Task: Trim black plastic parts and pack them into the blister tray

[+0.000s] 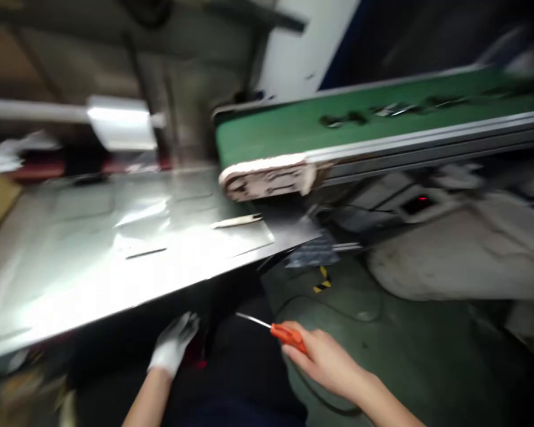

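Left hand covered by a white glove of thin fabric, ending at the wrist, with the forearm below it bare and without sleeve. Right hand without any glove, forearm also bare, no watch and no ring to be seen. Between the two arms, dark clothing, probably trousers or an apron, too blurred to tell more.

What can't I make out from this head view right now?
- Small dark items on the green conveyor belt: motion blur, too smeared to identify.
- Orange-handled tool in the right hand: handle partly covered by fingers; thin metal tip blurred.
- Left hand in a white glove: below the metal table edge, in shadow; what it touches is unclear.
- Bottom-left corner: blurred and cut off by the frame.
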Tool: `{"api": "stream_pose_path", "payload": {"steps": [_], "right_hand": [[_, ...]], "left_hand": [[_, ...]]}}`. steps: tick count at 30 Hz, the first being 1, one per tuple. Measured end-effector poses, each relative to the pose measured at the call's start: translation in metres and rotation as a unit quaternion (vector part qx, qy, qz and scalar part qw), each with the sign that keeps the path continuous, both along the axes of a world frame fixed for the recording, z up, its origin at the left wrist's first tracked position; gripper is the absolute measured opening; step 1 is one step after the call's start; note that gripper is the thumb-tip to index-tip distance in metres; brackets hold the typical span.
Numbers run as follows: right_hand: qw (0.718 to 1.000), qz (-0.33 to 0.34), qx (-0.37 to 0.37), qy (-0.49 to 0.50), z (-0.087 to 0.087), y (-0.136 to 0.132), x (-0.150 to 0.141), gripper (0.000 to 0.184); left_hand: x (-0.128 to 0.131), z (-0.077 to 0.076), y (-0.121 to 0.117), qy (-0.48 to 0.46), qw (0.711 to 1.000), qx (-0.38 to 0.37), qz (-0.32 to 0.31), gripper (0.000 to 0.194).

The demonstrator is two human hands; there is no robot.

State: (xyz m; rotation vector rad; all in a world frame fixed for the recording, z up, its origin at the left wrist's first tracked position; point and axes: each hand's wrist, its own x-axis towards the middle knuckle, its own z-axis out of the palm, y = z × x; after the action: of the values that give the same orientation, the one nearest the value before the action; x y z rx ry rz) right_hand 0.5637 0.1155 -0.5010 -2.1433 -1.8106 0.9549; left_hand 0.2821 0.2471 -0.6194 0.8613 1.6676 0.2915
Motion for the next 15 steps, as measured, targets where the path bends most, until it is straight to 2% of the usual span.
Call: {"api": "stream_pose_path", "payload": {"steps": [1,3,5,7,9,11,15], "right_hand": [[0.993,0.080,-0.055,-0.069,-0.008,0.003,-0.021,0.033],[0.974,0.158,-0.106,-0.125,-0.027,0.015,-0.065,0.027],[0.967,0.184,-0.121,-0.129,-0.042,0.029,-0.099,0.029],[0.961,0.198,-0.131,-0.144,-0.048,0.045,-0.113,0.031],[0.955,0.215,-0.141,-0.149,-0.046,0.059,-0.113,0.034],[0.949,0.232,-0.152,-0.149,-0.042,0.069,-0.104,0.037],[0.955,0.213,-0.165,-0.123,-0.044,0.080,-0.067,0.045]], "left_hand": [[-0.025,-0.015,-0.014,-0.039,0.998,-0.014,0.038,0.041],[-0.059,-0.045,-0.036,-0.128,0.982,-0.026,0.134,0.030],[-0.073,-0.069,-0.045,-0.195,0.953,-0.030,0.228,0.024],[-0.075,-0.085,-0.046,-0.249,0.922,-0.032,0.296,0.025],[-0.073,-0.092,-0.042,-0.283,0.901,-0.032,0.326,0.027],[-0.073,-0.090,-0.039,-0.286,0.901,-0.026,0.325,0.029],[-0.067,-0.076,-0.032,-0.225,0.940,0.004,0.254,0.030]]}}
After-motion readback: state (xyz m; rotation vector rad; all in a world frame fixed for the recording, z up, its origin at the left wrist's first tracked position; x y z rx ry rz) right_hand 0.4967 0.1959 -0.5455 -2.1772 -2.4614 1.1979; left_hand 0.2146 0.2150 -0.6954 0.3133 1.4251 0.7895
